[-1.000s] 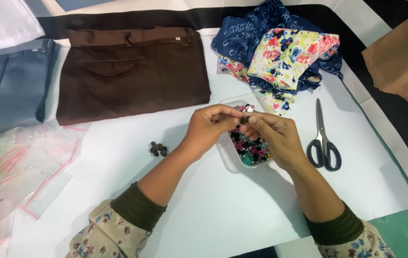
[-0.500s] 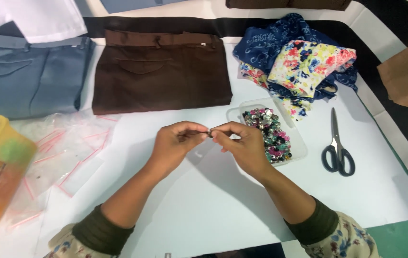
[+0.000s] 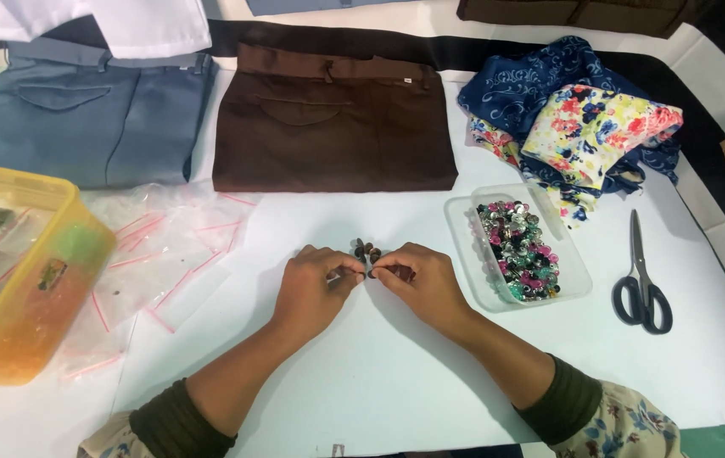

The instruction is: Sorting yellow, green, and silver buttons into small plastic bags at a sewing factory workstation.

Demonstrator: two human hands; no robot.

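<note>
Both hands have dropped from above the tray to the white table — fingertips meeting. Left hand and right hand pinch closed on a small button piece between them; loose buttons lie just beyond, equally near each hand.

Clear zip bags with red strips lie left of the hands, touching a yellow translucent tub bearing a small label.
</note>
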